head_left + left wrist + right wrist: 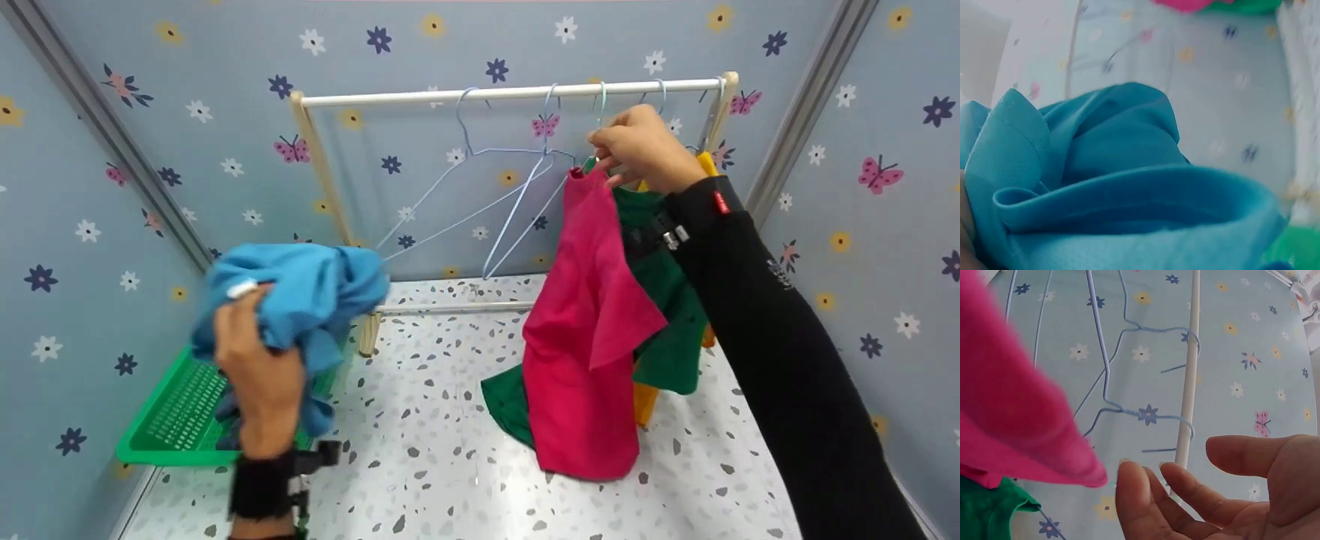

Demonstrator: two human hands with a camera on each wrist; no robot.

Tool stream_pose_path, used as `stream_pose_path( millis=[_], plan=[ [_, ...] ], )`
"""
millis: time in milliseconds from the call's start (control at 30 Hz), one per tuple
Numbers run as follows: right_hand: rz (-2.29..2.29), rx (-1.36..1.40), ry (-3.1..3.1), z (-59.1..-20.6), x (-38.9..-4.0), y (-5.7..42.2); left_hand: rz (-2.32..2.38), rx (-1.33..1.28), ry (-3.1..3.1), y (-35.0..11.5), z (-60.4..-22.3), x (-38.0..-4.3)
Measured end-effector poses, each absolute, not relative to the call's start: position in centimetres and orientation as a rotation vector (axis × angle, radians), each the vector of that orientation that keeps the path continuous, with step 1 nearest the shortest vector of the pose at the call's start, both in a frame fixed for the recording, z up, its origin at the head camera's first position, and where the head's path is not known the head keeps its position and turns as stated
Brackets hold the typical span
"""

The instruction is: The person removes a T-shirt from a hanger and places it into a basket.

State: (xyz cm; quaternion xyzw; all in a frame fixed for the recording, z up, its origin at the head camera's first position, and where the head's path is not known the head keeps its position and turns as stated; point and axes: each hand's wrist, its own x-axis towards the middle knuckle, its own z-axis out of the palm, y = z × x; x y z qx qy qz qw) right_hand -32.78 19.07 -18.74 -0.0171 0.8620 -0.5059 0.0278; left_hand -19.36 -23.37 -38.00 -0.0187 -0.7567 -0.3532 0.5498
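My left hand (259, 375) grips a bunched blue garment (300, 281) over the left side, above a green basket. In the left wrist view the blue cloth (1129, 208) fills most of the lower part, its folds standing up. Up at the rail, my right hand (649, 150) is beside the top of a pink shirt (585, 337) that hangs on a hanger. Seen from the right wrist, the right hand's fingers (1134, 495) are loosely bent and apart from the thumb, with nothing between them; the pink cloth (1010, 399) hangs just left of the fingertips.
A white rail (390, 98) on a wooden-ended rack carries two bare blue wire hangers left of the pink shirt. Green (679, 345) and yellow (645, 405) garments hang behind it. The green basket (172, 456) at lower left holds dark cloth. Flower-patterned walls enclose the speckled floor (435, 420).
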Motion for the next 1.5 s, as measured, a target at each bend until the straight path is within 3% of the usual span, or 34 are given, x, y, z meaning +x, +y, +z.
stream_pose_path(
  millis=[133, 267, 467, 733, 1067, 1500],
  plan=[
    [-1.633, -0.052, 2.680, -18.6, -33.0, 19.7, -0.739, 0.055, -1.838, -26.9, -36.5, -19.0],
    [-1.652, -0.063, 2.731, -18.3, -33.0, 20.1, -0.732, 0.230, -2.056, -29.5, -37.6, -18.6],
    [-1.601, -0.073, 2.696, -18.6, -33.4, 20.1, -0.713, 0.568, -3.066, -30.8, -40.5, -17.4],
    [-1.584, -0.003, 2.676, -20.8, -34.7, 20.4, -0.793, 0.484, -3.279, -30.2, -41.1, -17.5],
    [-1.691, 0.094, 2.359, -22.7, -36.5, 21.6, -0.817, 0.043, -3.371, -31.3, -43.0, -18.1],
    [-2.140, 0.128, 1.868, -22.8, -37.0, 20.8, -0.810, 0.035, -3.289, -30.8, -42.5, -16.6]
  ],
)
